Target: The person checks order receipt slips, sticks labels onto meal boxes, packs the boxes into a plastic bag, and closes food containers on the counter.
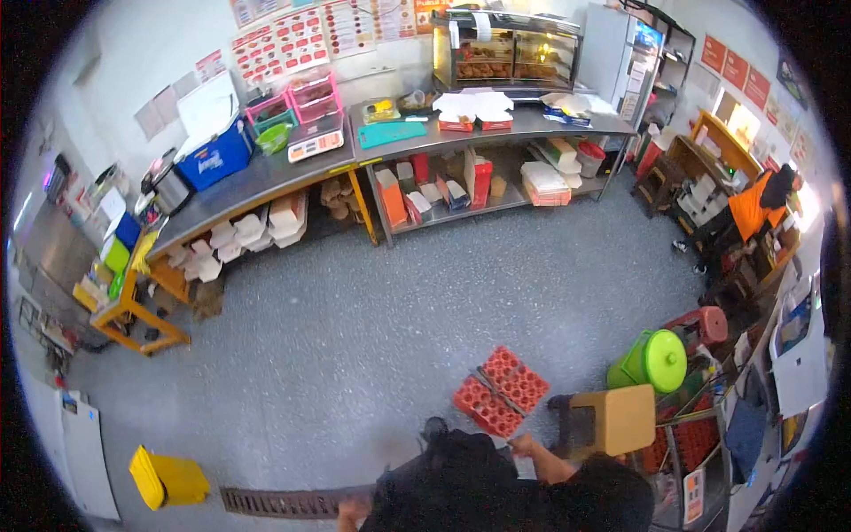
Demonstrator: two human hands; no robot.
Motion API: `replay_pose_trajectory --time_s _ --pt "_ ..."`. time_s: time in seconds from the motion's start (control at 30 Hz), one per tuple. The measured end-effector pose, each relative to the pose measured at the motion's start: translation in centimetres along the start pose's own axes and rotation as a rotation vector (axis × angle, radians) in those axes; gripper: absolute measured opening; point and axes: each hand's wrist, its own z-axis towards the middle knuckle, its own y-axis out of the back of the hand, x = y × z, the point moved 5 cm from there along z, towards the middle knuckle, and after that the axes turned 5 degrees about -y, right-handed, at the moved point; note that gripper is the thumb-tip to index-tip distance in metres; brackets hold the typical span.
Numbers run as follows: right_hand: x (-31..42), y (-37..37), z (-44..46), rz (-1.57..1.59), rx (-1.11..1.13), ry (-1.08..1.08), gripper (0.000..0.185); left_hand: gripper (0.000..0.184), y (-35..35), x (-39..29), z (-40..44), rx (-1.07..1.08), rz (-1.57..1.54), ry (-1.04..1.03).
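My right hand (529,446) is closed at the near corner of a red block of trays with round hollows (501,386). A dark grey strip crosses the middle of the trays. Whether my fingers grip the trays or a small pale thing beside them, I cannot tell. My left hand (355,508) hangs low at the bottom edge, beside a floor drain grate (284,502); it is blurred and its fingers are unclear. My black clothing hides much of the lower middle.
A tan stool (628,420) and a lime green lidded bucket (663,362) stand right of the trays. A yellow bin (168,477) is at lower left. Steel counters (496,137) line the far wall. A person in an orange top (759,206) is at far right.
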Motion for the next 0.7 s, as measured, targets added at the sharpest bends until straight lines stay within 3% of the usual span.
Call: replay_pose_trajectory --time_s 0.03,0.1,0.13,0.17,0.23,0.3,0.4,0.43,0.47,0.5,0.53,0.57,0.63,0.67,0.7 --pt "4.4 2.2 2.2 -0.146 -0.127 0.119 0.031 0.035 0.4 0.4 -0.1 -0.069 -0.189 0.04" --pt "10.9 6.0 3.5 0.05 -0.161 0.121 0.032 0.034 1.3 1.3 0.5 -0.091 -0.482 0.149" --pt "15.1 8.1 3.7 0.565 -0.117 -0.008 0.033 0.034 2.3 1.8 1.7 -0.097 -0.535 0.164" --pt "19.4 10.8 5.4 0.198 -0.228 0.185 0.033 0.033 3.6 2.3 3.1 -0.102 -0.551 0.162" --pt "23.8 13.4 9.7 -0.004 -0.32 0.269 0.032 0.033 7.0 3.4 7.0 -0.115 -0.555 0.128" --pt "23.9 13.7 18.0 0.349 -0.288 0.076 0.03 0.032 11.2 5.0 11.5 -0.151 -0.536 0.066" --pt "30.1 16.7 18.1 0.663 -0.296 0.098 0.03 0.031 19.0 8.4 21.1 -0.248 -0.332 -0.143" --pt "31.5 17.4 18.4 0.608 -0.277 -0.083 0.029 0.031 22.1 9.5 24.7 -0.298 -0.242 -0.224" --pt "32.6 16.7 18.6 0.537 -0.253 -0.158 0.027 0.032 24.8 11.6 29.2 -0.156 -0.396 -0.041" --pt "33.1 16.8 18.5 0.462 -0.236 -0.232 0.026 0.035 27.9 13.5 32.3 -0.326 -0.578 -0.105" --pt "33.4 16.9 18.5 0.386 -0.213 -0.303 0.024 0.033 31.2 13.9 32.5 -0.35 -1.064 0.031" --pt "32.2 16.3 20.0 0.221 -0.166 -0.289 0.023 0.032 34.3 15.6 36.0 -0.236 -0.891 0.064" --pt "28.4 12.2 26.3 -0.355 -0.104 0.193 0.022 0.033 42.0 15.1 38.8 -0.393 -1.143 0.034" --pt "25.1 9.4 29.5 -0.522 -0.134 0.452 0.022 0.033 46.0 14.8 41.7 -0.362 -1.137 -0.004" --pt "28.1 10.7 27.6 -0.279 -0.152 0.216 0.022 0.034 49.2 15.3 44.2 -0.324 -1.132 -0.029"
